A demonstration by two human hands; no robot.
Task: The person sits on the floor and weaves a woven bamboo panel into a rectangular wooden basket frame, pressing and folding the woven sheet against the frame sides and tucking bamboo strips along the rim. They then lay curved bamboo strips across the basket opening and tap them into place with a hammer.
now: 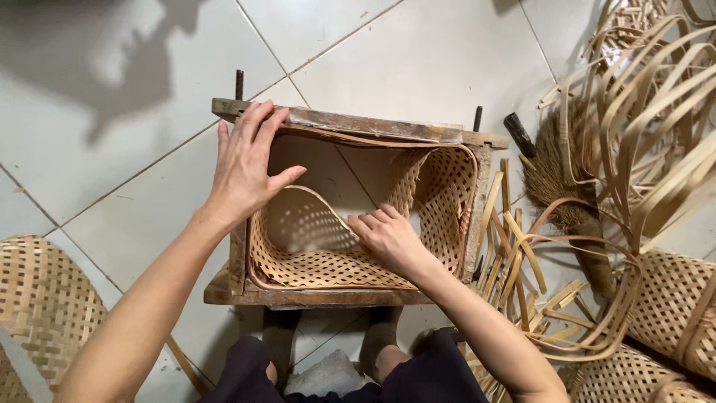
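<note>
A square wooden frame (358, 127) stands on the tiled floor in front of me. A woven bamboo mat (440, 194) is bent inside it, lining the frame's walls. My left hand (246, 168) rests flat on the frame's far left corner, fingers spread, thumb over the mat's rim. My right hand (388, 235) presses on the inward-curling part of the woven mat near the middle of the frame.
Loose bamboo strips (641, 112) arc at the right, with short cut strips (514, 246) beside the frame. A small broom (552, 186) lies there too. Woven bamboo pieces sit at the lower left (45, 306) and lower right (671, 298).
</note>
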